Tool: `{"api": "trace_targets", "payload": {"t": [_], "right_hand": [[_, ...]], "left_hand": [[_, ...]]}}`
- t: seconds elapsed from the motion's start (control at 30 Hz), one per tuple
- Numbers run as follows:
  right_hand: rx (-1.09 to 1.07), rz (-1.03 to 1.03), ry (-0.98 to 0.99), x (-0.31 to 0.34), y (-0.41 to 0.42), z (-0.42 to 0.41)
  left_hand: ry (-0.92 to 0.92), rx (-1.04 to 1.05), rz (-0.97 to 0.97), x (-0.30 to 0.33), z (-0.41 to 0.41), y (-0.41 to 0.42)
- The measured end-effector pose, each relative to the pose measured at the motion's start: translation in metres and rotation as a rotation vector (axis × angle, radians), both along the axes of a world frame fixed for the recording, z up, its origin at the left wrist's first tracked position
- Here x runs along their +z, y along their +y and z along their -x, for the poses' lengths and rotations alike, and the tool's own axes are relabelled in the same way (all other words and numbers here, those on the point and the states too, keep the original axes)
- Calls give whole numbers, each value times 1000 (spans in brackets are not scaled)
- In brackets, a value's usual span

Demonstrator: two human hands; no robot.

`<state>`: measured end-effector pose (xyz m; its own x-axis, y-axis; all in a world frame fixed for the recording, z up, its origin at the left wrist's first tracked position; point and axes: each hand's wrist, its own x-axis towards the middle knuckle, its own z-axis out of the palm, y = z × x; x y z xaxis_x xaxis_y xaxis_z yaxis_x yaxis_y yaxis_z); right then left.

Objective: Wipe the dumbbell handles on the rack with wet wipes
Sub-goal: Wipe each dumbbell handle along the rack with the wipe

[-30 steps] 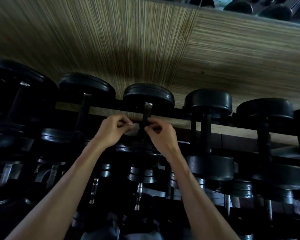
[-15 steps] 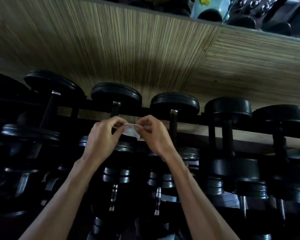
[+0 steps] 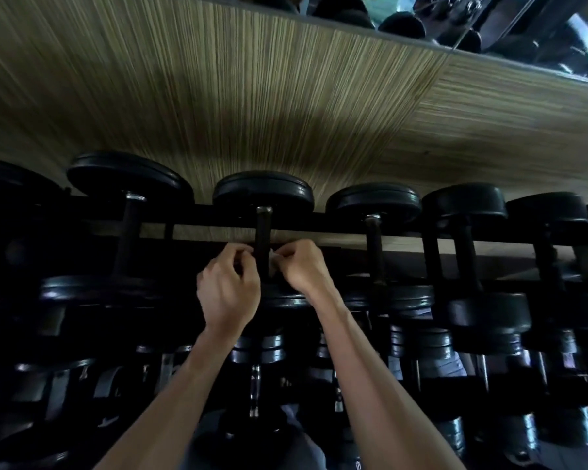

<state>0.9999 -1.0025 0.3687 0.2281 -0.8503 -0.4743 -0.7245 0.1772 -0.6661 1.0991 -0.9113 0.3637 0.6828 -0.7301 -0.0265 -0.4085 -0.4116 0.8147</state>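
1. Dumbbell handle (image 3: 262,236) stands in the middle of the upper row of the rack (image 3: 336,223); it is dark and runs from the far black weight head (image 3: 263,193) toward the near head, which is partly hidden under the hands.
2. Wet wipe (image 3: 273,258) is seen only as a small pale piece just to the right of this handle, at the fingertips of the right hand. How far it goes around the handle, I cannot tell.
3. The left hand (image 3: 230,290) is at the left side of the handle, with the fingers curled and the fingertips touching or almost touching the bar. If it pinches an end of the wipe is not visible, because that part is dark and a little blurred.
4. The right hand (image 3: 301,266) is at the right side of the handle, with fingers curled, and it pinches the pale wipe between thumb and fingers.
5. Both forearms come up from the bottom edge and meet at the handle.
6. More black dumbbells stand in the same row on both sides, for example one neighbour on the left (image 3: 129,232) and one on the right (image 3: 374,245).
7. A lower row of dumbbells (image 3: 255,351) with shiny metal parts is under the hands.
8. A striped wooden wall panel (image 3: 252,96) is behind the rack.
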Motion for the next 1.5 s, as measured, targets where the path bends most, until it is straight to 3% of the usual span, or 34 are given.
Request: {"api": "trace_targets", "payload": {"t": [0.37,0.6,0.73,0.93,1.03,1.5], "right_hand": [[167,-122,116,2,-6,-8],[220,-146,78,-3,-10,1],[95,-169,-4,-13,-19,-14],[106,-150,-29,-6,-13,-5],[-14,-148,-79,-9,-15,-20],[-30,-66,15,2,-3,-27]], "left_hand": [[29,105,11,1,6,-1],[45,173,-29,0,9,-1],[56,141,-29,-1,7,-1],[53,129,-58,-2,5,-1],[51,115,-50,-3,5,-2],[32,117,-53,-7,3,-2]]}}
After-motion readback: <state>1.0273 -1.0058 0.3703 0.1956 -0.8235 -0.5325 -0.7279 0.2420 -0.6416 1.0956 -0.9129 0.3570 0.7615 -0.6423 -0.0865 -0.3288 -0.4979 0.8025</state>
